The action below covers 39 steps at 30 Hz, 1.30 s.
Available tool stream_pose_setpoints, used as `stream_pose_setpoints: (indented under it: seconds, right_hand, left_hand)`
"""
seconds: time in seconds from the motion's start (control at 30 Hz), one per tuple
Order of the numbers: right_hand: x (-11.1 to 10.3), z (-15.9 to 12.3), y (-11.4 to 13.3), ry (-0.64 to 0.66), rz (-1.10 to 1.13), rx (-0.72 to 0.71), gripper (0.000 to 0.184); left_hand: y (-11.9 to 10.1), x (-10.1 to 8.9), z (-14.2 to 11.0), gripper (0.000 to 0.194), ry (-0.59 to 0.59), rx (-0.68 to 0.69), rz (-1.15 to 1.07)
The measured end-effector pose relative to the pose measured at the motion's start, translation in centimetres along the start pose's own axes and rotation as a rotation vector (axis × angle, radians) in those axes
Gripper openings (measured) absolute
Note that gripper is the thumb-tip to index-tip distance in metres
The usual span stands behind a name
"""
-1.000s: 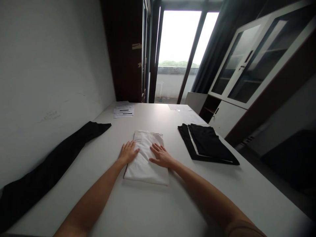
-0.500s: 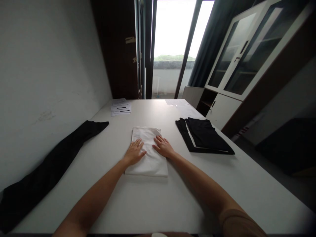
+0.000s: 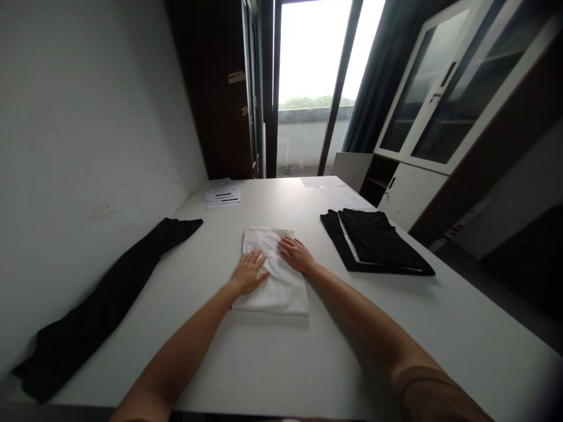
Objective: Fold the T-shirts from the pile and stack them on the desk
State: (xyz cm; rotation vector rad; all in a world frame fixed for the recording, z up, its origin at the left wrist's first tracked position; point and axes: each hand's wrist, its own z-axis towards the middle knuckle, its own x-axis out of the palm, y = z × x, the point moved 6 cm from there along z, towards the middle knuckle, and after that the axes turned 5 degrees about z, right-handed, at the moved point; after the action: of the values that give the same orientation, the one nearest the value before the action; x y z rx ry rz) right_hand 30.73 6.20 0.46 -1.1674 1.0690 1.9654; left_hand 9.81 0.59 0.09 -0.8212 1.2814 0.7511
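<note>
A folded white cloth [image 3: 278,286] lies flat in the middle of the white table [image 3: 281,357]. My left hand [image 3: 249,272] rests palm down on its left half, fingers stretched out. My right hand [image 3: 297,254] lies flat on the cloth's upper right part, fingers spread and pointing away from me. Neither hand grips anything.
A stack of folded black garments [image 3: 376,248] lies to the right of the cloth. A long black garment [image 3: 105,299] stretches along the table's left edge by the wall. Papers [image 3: 223,194] sit at the far left corner, more sheets [image 3: 323,182] at the far right. A cabinet [image 3: 444,111] stands at the right.
Both hands have slid forward along the white cloth, away from me, and drawn a little closer together. The head camera has shifted slightly.
</note>
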Motion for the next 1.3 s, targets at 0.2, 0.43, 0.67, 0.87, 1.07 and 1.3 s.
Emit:
stream_pose_setpoints:
  seconds: [0.2, 0.43, 0.67, 0.87, 1.07, 1.3]
  right_hand:
    - [1.1, 2.9, -2.6, 0.104, -0.042, 0.142, 0.059]
    - [1.4, 3.2, -3.1, 0.122, -0.024, 0.187, 0.067]
    - [1.2, 2.4, -2.5, 0.142, -0.038, 0.145, 0.073]
    - [0.6, 2.3, -2.1, 0.132, -0.049, 0.145, 0.073]
    - [1.0, 4.4, -2.7, 0.145, -0.042, 0.183, 0.071]
    - [1.4, 6.5, -3.2, 0.153, -0.025, 0.157, 0.069]
  left_hand:
    - [0.7, 0.4, 0.2, 0.064, -0.004, 0.015, -0.032]
    - [3.0, 1.5, 5.3, 0.058, 0.025, -0.076, -0.038]
    - [4.4, 2.4, 12.5, 0.058, 0.094, -0.182, -0.038]
    - [5.0, 2.7, 15.1, 0.058, 0.078, -0.187, -0.044]
    - [5.8, 3.3, 15.4, 0.058, 0.07, -0.19, -0.039]
    - [6.0, 3.5, 15.2, 0.061, 0.058, -0.224, -0.015]
